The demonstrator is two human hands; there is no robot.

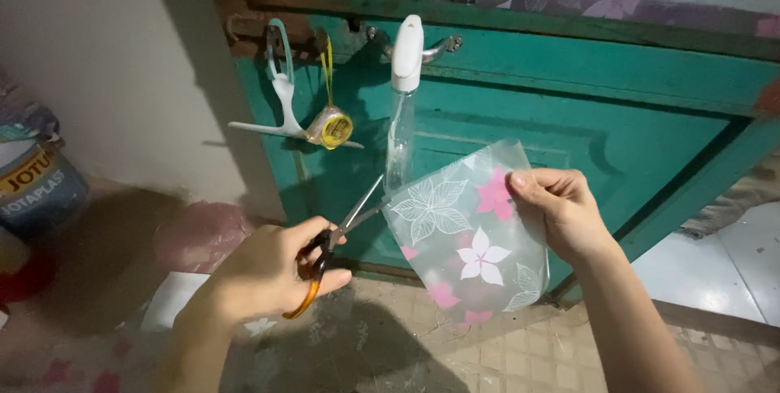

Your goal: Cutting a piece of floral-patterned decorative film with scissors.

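Scissors [341, 234] with orange handles sit in the left hand [272, 271], fingers closed through the loops, blades parted narrowly and pointing up and to the right, their long axis slanting from the lower-left handles toward the left edge of a flowered translucent film sheet [467, 238]. The right hand [561, 210] pinches the sheet's upper right edge, holding it up in front of a green door [569, 108], where a spray bottle [404, 92] hangs.
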